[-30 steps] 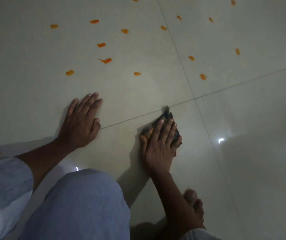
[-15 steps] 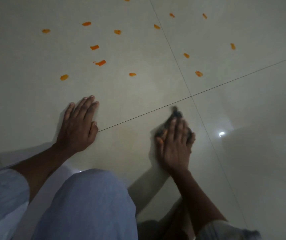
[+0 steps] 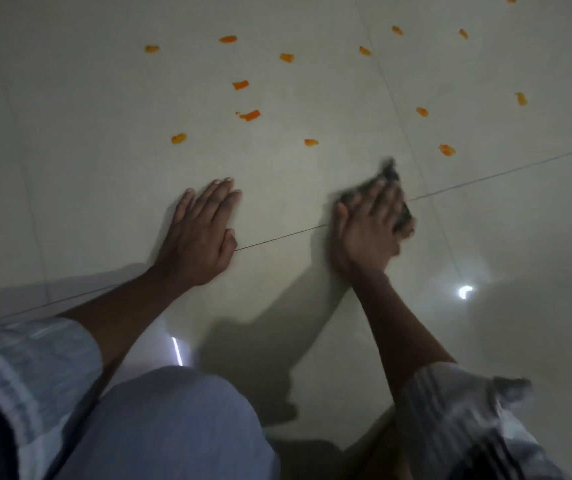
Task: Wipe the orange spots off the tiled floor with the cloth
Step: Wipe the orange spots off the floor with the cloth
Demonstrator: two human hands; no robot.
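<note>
A dark cloth (image 3: 387, 175) lies on the pale tiled floor (image 3: 104, 133), mostly hidden under my right hand (image 3: 369, 225), which presses it flat with straight fingers, blurred by motion. My left hand (image 3: 201, 230) rests flat on the floor to the left, fingers together. Several orange spots dot the tiles beyond both hands; the nearest orange spots (image 3: 311, 142) (image 3: 446, 150) lie just ahead of the cloth, and another orange spot (image 3: 178, 138) lies ahead of my left hand.
Grout lines (image 3: 277, 239) cross between my hands and run away past the cloth. My knee in blue trousers (image 3: 173, 427) fills the bottom centre. A bright light reflection (image 3: 464, 292) shines on the tile at the right.
My right hand has slid the cloth forward across the grout line toward the orange spots. The left hand has stayed planted on the floor.
</note>
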